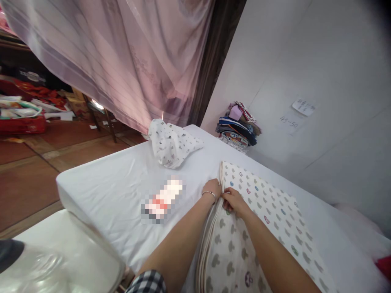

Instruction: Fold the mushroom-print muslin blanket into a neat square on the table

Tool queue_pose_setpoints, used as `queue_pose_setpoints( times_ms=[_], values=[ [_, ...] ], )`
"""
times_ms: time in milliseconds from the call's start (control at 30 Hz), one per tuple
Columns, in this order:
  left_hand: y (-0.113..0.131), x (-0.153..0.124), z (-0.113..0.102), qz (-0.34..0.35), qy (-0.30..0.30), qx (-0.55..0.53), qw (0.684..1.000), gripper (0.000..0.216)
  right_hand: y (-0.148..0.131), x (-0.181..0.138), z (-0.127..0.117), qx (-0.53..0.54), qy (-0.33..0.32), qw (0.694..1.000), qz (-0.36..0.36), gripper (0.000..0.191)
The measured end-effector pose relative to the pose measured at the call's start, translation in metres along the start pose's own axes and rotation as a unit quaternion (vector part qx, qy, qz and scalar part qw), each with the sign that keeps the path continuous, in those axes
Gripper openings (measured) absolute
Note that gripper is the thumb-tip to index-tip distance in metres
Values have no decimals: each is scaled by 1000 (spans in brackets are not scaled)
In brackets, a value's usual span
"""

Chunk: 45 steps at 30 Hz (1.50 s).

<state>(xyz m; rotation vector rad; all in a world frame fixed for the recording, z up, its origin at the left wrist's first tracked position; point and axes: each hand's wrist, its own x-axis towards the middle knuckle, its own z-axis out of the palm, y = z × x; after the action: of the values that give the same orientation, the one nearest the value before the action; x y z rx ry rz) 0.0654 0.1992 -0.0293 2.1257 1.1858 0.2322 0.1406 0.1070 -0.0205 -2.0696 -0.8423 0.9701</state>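
Observation:
A stack of folded white fabric (275, 203) with grey mushroom-like prints and a few coloured ones lies on a white-covered table (122, 179). My left hand (214, 188), with a bracelet at the wrist, is closed on the left folded edge of this fabric. Right beside it, my right hand (234, 200) pinches the same edge from the top side, its fingertips partly tucked out of sight. Several layers show along the edge below my hands. Left of my forearms lies a blurred-out rectangular object (165, 199), perhaps a lit screen.
Crumpled white printed cloth (172, 142) lies at the table's far end. Folded clothes (236, 126) are piled against the white wall (293, 65). A pink curtain (152, 53) hangs behind. Clear plastic (42, 264) is at lower left; a red container (23, 122) stands on the floor.

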Motion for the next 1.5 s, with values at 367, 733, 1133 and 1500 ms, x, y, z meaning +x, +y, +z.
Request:
queue_pose_setpoints(
  times_ms=[367,733,1133,1500],
  values=[
    [3,-6,2,18,16,25,999,28,-42,65,-17,-117,73,990,36,17],
    [-3,5,-1,-26,37,14,999,28,-42,76,-17,-132,83,987,41,2],
    [-2,4,2,5,19,-19,1000,37,-38,86,-12,-207,59,977,11,5],
    [5,-4,6,37,22,36,998,30,-74,115,-25,-484,58,857,-167,25]
  ],
)
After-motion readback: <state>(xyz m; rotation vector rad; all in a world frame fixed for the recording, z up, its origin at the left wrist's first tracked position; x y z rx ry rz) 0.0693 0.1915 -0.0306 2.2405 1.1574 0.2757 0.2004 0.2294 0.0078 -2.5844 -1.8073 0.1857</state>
